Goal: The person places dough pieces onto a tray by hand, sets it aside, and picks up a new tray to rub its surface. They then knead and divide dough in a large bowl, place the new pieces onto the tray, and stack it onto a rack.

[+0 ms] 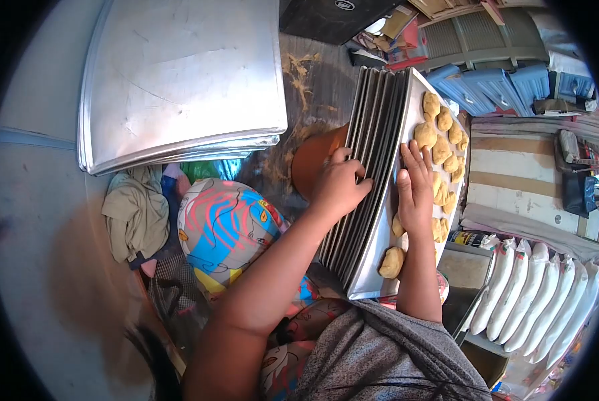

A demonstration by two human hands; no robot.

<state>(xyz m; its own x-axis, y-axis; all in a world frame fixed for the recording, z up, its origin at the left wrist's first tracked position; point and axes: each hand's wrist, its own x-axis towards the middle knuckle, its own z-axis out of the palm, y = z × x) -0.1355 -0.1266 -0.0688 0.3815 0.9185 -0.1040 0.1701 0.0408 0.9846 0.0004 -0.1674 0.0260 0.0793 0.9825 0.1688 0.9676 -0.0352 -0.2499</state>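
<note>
A stack of metal baking trays (364, 130) stands in front of me, its dark rims showing along the left side. On the top tray (368, 267) lie several lumps of yellowish dough (425, 136), some hidden by my right arm. My left hand (343, 179) is at the stack's side, fingers bent over the tray rims; which rim it grips cannot be made out. Flat on the top tray, beside the dough, my right hand (416, 190) has its fingers stretched out and the thumb apart.
Another pile of large metal trays (186, 73) lies at the upper left. An orange-brown bucket (309, 160) stands behind my left hand. White filled bags (523, 294) line the lower right, near blue chairs or panels (490, 90). A grey-green cloth (139, 210) hangs at left.
</note>
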